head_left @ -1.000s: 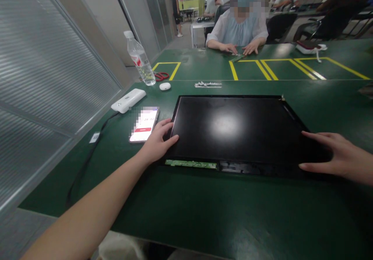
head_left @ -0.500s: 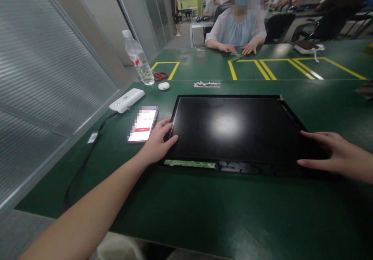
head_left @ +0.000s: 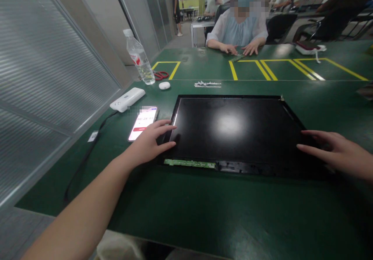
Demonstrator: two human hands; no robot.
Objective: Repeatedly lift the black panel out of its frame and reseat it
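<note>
A black display panel (head_left: 221, 128) lies flat on the green table. Along its near edge, on the left, runs a narrow green circuit board (head_left: 189, 163). My left hand (head_left: 150, 141) is at the panel's left edge, with thumb and fingers spread and their tips over the border. On the opposite side, my right hand (head_left: 335, 151) reaches over the right edge, thumb and forefinger stretched apart; its other fingers are mostly hidden. Whether the fingertips press on the panel I cannot tell. Partly behind my left hand lies a phone (head_left: 144, 116) with a lit timer screen.
At the left are a white device (head_left: 128, 99) with a black cable (head_left: 90, 155), a water bottle (head_left: 140, 60), a white earbud case (head_left: 164, 85) and red-handled scissors (head_left: 161, 75). Small pale strips (head_left: 207, 84) lie beyond the panel. A masked co-worker (head_left: 240, 29) sits opposite, both hands on the table.
My left hand has shifted slightly left and its fingers have straightened, covering more of the phone. My right thumb has moved up a little. The panel looks unmoved.
</note>
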